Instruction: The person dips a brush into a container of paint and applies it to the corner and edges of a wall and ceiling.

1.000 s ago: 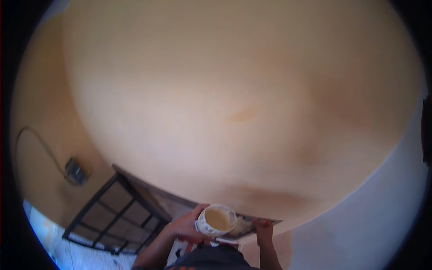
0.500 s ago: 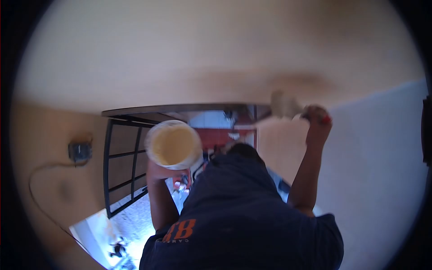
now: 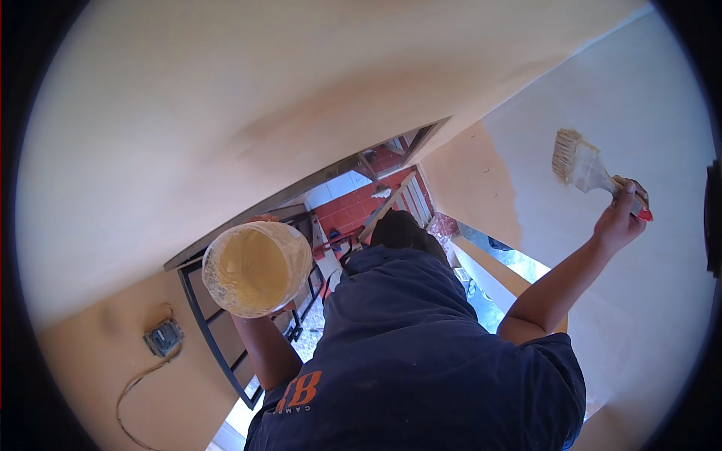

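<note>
My left hand (image 3: 259,219) holds up a white tub of cream-yellow paint (image 3: 256,267); the tub hides most of the fingers. My right hand (image 3: 621,214) grips a paintbrush (image 3: 589,170) by its red-tipped handle, with the bristles pointing up and left against the pale unpainted wall (image 3: 639,98). A band of cream-orange paint (image 3: 474,180) covers the wall left of the brush. My dark blue shirt (image 3: 421,353) fills the lower middle of the view.
A black metal window grille (image 3: 218,338) stands below the tub. An electrical box with a loose cable (image 3: 162,337) hangs on the painted wall at lower left. Far below, red floor tiles (image 3: 353,210) and a ladder frame (image 3: 395,197) show.
The view has swung to the right. My right hand has moved the brush from the ceiling edge out to the pale wall on the right. The tub stays raised in my left hand.
</note>
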`<control>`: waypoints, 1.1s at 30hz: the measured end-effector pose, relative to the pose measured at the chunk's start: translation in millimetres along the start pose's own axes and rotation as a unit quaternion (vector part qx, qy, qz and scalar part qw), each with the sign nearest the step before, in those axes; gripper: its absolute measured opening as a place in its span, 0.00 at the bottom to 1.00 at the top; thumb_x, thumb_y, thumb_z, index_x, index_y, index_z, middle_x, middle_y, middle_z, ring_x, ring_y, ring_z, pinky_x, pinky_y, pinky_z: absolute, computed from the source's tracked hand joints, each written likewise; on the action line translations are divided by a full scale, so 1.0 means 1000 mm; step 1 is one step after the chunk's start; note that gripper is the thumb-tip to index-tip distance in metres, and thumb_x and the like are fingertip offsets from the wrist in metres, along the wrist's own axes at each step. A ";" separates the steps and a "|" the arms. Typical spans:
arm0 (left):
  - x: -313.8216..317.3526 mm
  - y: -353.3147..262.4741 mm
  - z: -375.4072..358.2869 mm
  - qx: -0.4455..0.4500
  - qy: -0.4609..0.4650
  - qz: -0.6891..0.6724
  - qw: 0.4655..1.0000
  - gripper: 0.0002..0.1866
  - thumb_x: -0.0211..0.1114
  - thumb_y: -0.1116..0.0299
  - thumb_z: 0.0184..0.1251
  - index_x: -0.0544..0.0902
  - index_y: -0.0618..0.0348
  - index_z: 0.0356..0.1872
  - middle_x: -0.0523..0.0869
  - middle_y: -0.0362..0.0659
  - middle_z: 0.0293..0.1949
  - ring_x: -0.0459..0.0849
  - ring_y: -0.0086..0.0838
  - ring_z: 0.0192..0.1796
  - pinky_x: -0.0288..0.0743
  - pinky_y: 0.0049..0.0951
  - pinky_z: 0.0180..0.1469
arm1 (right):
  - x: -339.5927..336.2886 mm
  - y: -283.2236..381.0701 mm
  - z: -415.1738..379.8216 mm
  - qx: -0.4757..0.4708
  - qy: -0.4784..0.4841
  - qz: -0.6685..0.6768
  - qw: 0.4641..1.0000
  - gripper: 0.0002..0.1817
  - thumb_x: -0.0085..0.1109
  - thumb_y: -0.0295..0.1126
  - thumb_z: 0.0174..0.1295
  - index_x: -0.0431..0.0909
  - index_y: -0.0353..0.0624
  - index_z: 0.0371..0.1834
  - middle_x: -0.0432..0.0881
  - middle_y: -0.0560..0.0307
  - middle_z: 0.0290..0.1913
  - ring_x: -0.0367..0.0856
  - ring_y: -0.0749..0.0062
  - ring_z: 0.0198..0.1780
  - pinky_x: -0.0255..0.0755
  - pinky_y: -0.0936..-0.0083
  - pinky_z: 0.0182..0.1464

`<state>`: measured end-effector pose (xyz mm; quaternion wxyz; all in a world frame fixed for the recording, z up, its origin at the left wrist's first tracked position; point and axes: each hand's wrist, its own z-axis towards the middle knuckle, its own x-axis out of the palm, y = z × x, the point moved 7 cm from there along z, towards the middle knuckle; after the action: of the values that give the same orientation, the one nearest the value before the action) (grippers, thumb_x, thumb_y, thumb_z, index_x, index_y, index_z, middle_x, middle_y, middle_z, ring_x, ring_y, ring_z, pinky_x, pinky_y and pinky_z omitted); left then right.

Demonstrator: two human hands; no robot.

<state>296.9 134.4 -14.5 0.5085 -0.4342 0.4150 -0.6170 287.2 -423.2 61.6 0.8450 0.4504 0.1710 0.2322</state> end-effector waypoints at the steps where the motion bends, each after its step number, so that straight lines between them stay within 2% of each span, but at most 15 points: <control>1: 0.001 -0.003 0.005 0.031 -0.004 0.005 0.999 0.56 0.82 0.55 0.17 0.63 0.52 0.59 0.71 0.53 0.53 0.71 0.42 0.57 0.67 0.40 0.56 | -0.011 -0.008 0.011 0.003 0.004 0.037 0.999 0.10 0.59 0.30 0.56 0.75 0.33 0.34 0.79 0.54 0.31 0.74 0.76 0.33 0.66 0.81 0.37; 5: -0.049 -0.035 0.029 0.060 0.022 -0.017 0.998 0.57 0.82 0.55 0.16 0.63 0.51 0.59 0.71 0.53 0.54 0.70 0.41 0.57 0.66 0.41 0.57 | -0.009 0.048 0.031 0.028 -0.063 0.024 0.997 0.11 0.60 0.29 0.56 0.75 0.32 0.36 0.79 0.52 0.34 0.77 0.72 0.34 0.70 0.81 0.36; 7: 0.016 -0.023 0.029 0.054 0.080 0.022 0.995 0.60 0.81 0.47 0.17 0.60 0.52 0.62 0.67 0.50 0.58 0.67 0.42 0.60 0.62 0.43 0.61 | -0.062 -0.014 0.033 0.061 -0.115 0.056 0.990 0.11 0.60 0.30 0.56 0.75 0.32 0.36 0.79 0.52 0.34 0.77 0.72 0.34 0.70 0.81 0.35; 11: 0.025 -0.017 0.011 0.059 0.074 0.027 0.995 0.59 0.82 0.51 0.19 0.60 0.53 0.62 0.65 0.51 0.59 0.66 0.43 0.61 0.62 0.44 0.61 | -0.068 -0.022 0.005 0.099 -0.123 0.076 0.984 0.13 0.60 0.33 0.55 0.74 0.33 0.35 0.78 0.51 0.33 0.78 0.70 0.35 0.73 0.78 0.35; 12: 0.027 -0.012 0.009 0.006 0.070 0.036 0.997 0.57 0.82 0.55 0.19 0.60 0.55 0.60 0.67 0.51 0.58 0.68 0.41 0.60 0.62 0.41 0.60 | -0.062 -0.021 0.001 0.102 -0.111 0.088 0.985 0.13 0.60 0.33 0.55 0.74 0.33 0.35 0.78 0.51 0.33 0.78 0.70 0.35 0.73 0.78 0.35; 13: 0.027 -0.007 0.006 -0.049 0.063 0.045 0.996 0.56 0.82 0.58 0.19 0.60 0.56 0.59 0.68 0.52 0.56 0.69 0.39 0.59 0.63 0.37 0.60 | -0.051 -0.022 -0.004 0.112 -0.068 0.091 0.987 0.12 0.59 0.32 0.56 0.74 0.33 0.35 0.78 0.51 0.33 0.78 0.70 0.35 0.74 0.77 0.35; 14: 0.024 -0.008 0.004 -0.048 0.044 0.056 0.996 0.56 0.82 0.58 0.19 0.60 0.56 0.59 0.68 0.52 0.56 0.69 0.39 0.59 0.63 0.37 0.60 | -0.036 -0.023 -0.009 0.122 -0.023 0.093 0.988 0.11 0.59 0.32 0.56 0.74 0.34 0.35 0.78 0.50 0.33 0.78 0.69 0.36 0.75 0.77 0.36; 17: 0.037 -0.006 0.004 -0.054 0.112 0.152 0.981 0.55 0.82 0.60 0.22 0.58 0.57 0.59 0.68 0.52 0.56 0.67 0.39 0.60 0.62 0.38 0.60 | 0.003 -0.019 -0.025 0.129 0.057 0.118 0.983 0.09 0.58 0.29 0.56 0.73 0.35 0.35 0.77 0.50 0.34 0.78 0.68 0.38 0.77 0.74 0.38; 20: 0.041 -0.018 0.001 0.029 0.104 0.092 0.990 0.54 0.81 0.65 0.25 0.55 0.55 0.58 0.67 0.52 0.56 0.66 0.40 0.61 0.62 0.39 0.60 | 0.040 -0.009 -0.044 0.129 0.134 0.168 0.968 0.09 0.60 0.28 0.55 0.73 0.35 0.35 0.76 0.50 0.36 0.78 0.66 0.39 0.78 0.72 0.40; 22: 0.039 -0.022 -0.006 0.072 0.110 0.126 0.983 0.53 0.81 0.68 0.26 0.52 0.52 0.57 0.65 0.53 0.57 0.65 0.43 0.62 0.62 0.40 0.60 | 0.071 0.008 -0.064 0.136 0.236 0.284 0.919 0.11 0.61 0.30 0.54 0.73 0.35 0.35 0.75 0.52 0.38 0.78 0.64 0.40 0.78 0.73 0.39; 24: 0.032 -0.021 -0.012 0.065 0.091 0.145 0.983 0.54 0.81 0.68 0.25 0.51 0.50 0.57 0.62 0.56 0.58 0.65 0.45 0.62 0.62 0.41 0.60 | 0.094 0.023 -0.084 0.152 0.270 0.334 0.890 0.14 0.64 0.32 0.51 0.73 0.38 0.37 0.74 0.55 0.38 0.77 0.64 0.40 0.76 0.69 0.43; 26: 0.026 -0.019 -0.019 0.067 0.067 0.167 0.981 0.53 0.81 0.68 0.25 0.52 0.48 0.56 0.62 0.57 0.58 0.65 0.46 0.61 0.64 0.41 0.59 | 0.119 0.047 -0.106 0.143 0.338 0.443 0.818 0.16 0.67 0.34 0.48 0.74 0.42 0.39 0.73 0.58 0.37 0.76 0.65 0.41 0.72 0.65 0.48; 27: 0.028 -0.020 -0.021 0.078 0.055 0.199 0.975 0.53 0.81 0.69 0.25 0.52 0.48 0.55 0.62 0.57 0.58 0.66 0.46 0.60 0.65 0.40 0.58 | 0.127 0.054 -0.115 0.150 0.345 0.452 0.808 0.18 0.69 0.35 0.46 0.75 0.46 0.39 0.72 0.61 0.35 0.75 0.66 0.42 0.67 0.62 0.51; 30: 0.026 -0.018 -0.029 0.091 0.043 0.213 0.972 0.55 0.81 0.69 0.25 0.50 0.49 0.57 0.60 0.59 0.59 0.65 0.44 0.61 0.64 0.39 0.59 | 0.151 0.091 -0.149 0.138 0.376 0.519 0.755 0.17 0.69 0.36 0.45 0.75 0.46 0.38 0.72 0.61 0.34 0.75 0.67 0.42 0.68 0.61 0.51; 33: 0.015 -0.017 -0.039 0.088 0.016 0.212 0.973 0.57 0.82 0.69 0.23 0.50 0.49 0.59 0.62 0.56 0.58 0.65 0.42 0.61 0.63 0.38 0.60 | 0.163 0.119 -0.179 0.109 0.394 0.531 0.742 0.19 0.70 0.36 0.43 0.74 0.45 0.37 0.71 0.62 0.31 0.77 0.65 0.39 0.73 0.59 0.45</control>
<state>253.7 124.8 -7.8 0.6571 -0.2806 0.4495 -0.5361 305.8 -154.7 52.5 0.3873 0.4252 0.2462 0.7801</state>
